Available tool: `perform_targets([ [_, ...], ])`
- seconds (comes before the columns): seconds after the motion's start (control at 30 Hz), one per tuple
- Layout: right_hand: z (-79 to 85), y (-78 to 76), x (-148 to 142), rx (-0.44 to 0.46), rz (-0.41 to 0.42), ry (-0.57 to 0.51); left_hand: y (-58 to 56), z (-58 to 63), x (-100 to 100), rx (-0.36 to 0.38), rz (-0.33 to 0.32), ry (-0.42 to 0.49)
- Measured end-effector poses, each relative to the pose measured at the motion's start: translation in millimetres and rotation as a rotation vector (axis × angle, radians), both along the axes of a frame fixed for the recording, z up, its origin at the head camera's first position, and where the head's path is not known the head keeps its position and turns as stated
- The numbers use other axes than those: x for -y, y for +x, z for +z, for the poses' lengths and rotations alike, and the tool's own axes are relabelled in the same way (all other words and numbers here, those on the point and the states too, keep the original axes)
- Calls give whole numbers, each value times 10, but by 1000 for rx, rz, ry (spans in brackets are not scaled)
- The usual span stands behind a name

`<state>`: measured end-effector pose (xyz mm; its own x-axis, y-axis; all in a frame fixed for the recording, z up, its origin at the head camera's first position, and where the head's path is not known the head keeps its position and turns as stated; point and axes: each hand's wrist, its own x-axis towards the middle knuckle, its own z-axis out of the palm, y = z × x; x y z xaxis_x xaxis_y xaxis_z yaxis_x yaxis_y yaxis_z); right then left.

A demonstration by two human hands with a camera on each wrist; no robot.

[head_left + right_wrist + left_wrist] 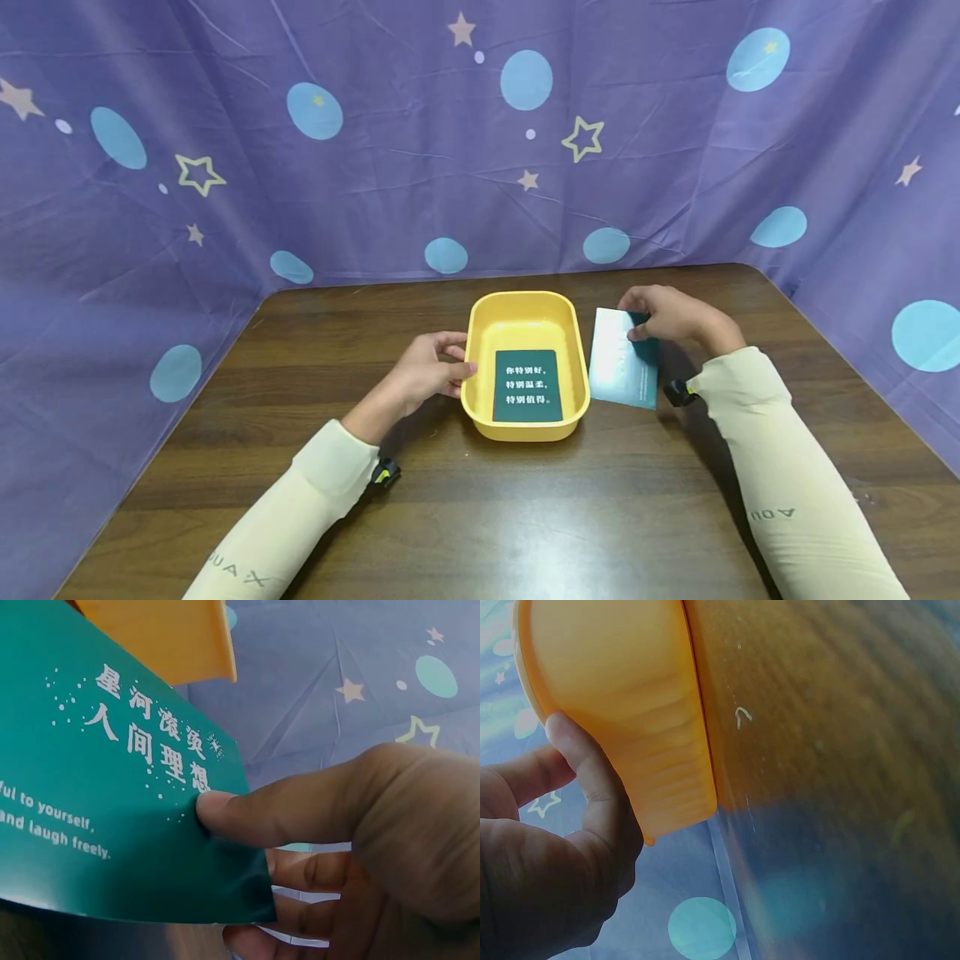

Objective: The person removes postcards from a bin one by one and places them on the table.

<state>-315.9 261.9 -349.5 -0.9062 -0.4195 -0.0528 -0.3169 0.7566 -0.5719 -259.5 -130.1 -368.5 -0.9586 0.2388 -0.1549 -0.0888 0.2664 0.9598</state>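
A yellow plastic basin (525, 321) stands on the table, and a dark green card (527, 400) with white Chinese writing lies inside it. My left hand (431, 371) pinches the basin's left rim, thumb over the edge and fingers against the outer wall; the left wrist view shows the thumb on the rim of the basin (645, 712). Right of the basin, my right hand (671, 315) pinches a second green card (618, 358) by its far right corner. In the right wrist view this card (112, 817) shows white Chinese and English print, with the thumb on its face and fingers behind.
The brown wooden table (480, 517) reflects light near its front edge. A purple curtain (405, 183) with stars and blue dots hangs behind the table and along both sides.
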Motion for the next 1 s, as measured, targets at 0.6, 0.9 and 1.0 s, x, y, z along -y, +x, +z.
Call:
perform_targets([
  [0.6, -127, -49, 81, 15, -2, 153, -11, -4, 0, 5, 1, 0],
  [0.9, -190, -70, 64, 31, 29, 206, -3, -2, -2, 8, 0, 6],
  [1.0, -194, -67, 61, 40, 30, 221, -3, 1, -2, 11, 0, 2],
])
